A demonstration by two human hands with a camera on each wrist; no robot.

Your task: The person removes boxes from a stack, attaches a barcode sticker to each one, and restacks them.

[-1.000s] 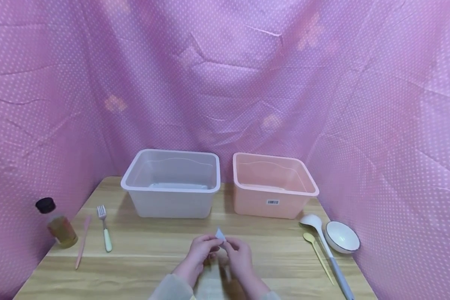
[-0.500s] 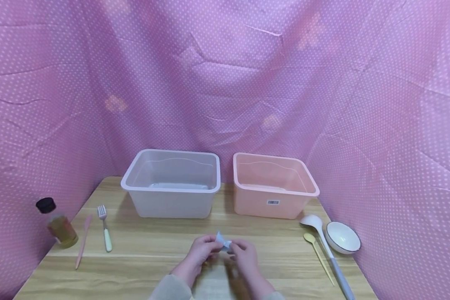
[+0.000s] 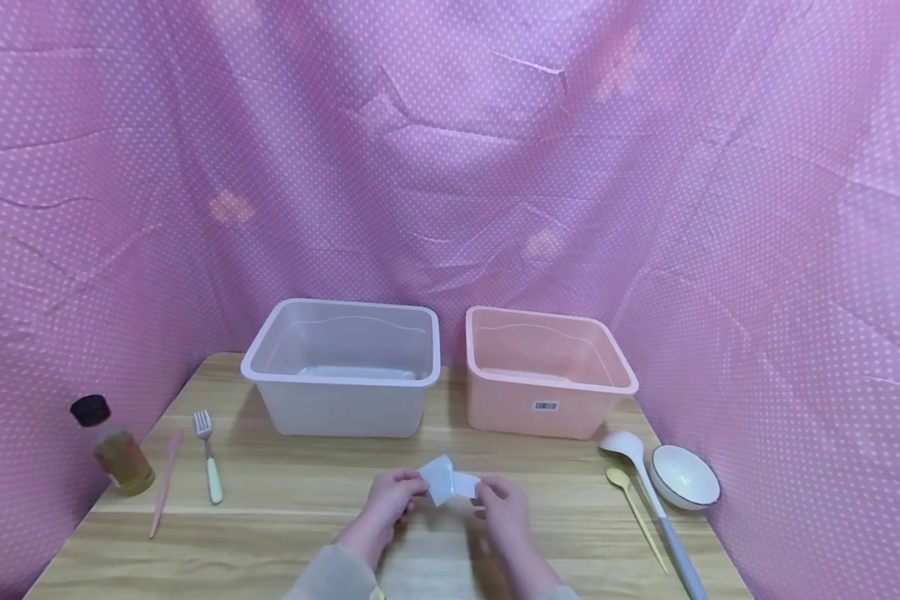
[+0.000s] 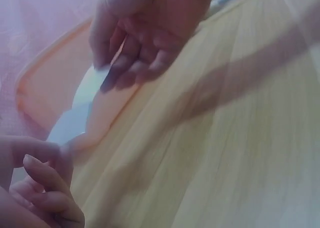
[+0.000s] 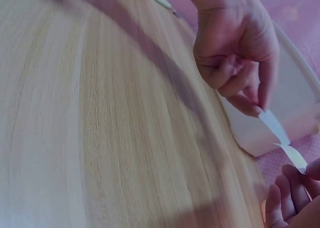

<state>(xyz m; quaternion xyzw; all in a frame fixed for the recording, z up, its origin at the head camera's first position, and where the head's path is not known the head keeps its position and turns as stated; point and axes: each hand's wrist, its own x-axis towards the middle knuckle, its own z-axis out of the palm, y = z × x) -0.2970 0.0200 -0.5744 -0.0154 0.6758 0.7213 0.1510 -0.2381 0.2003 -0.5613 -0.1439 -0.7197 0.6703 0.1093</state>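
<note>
Between my two hands, over the front middle of the table, stretches a small, thin pale-blue sheet [image 3: 438, 480] with a whitish strip [image 3: 465, 484] at its right side. My left hand [image 3: 387, 500] pinches the left edge of the sheet between thumb and forefinger. The end of the strip is pinched by my right hand [image 3: 506, 510]. In the right wrist view, sheet [image 5: 274, 128] and strip [image 5: 295, 157] meet at a narrow bend. Whether they are one piece or two stuck together, I cannot tell. The left wrist view shows the same sheet [image 4: 72, 123] taut between both hands.
Behind my hands stand a whitish bin [image 3: 345, 408] and a pink bin [image 3: 543, 419]. At left are a black-capped bottle [image 3: 123, 458], a pink stick-like utensil [image 3: 167, 483] and a fork [image 3: 211, 467]. A yellow spoon [image 3: 637, 512], ladle [image 3: 663, 508] and bowl [image 3: 685, 477] lie at right.
The pale-blue sheet, mostly hidden between my fingertips before, now shows spread out with the strip beside it. My right hand has moved right, my left slightly left, widening the gap.
</note>
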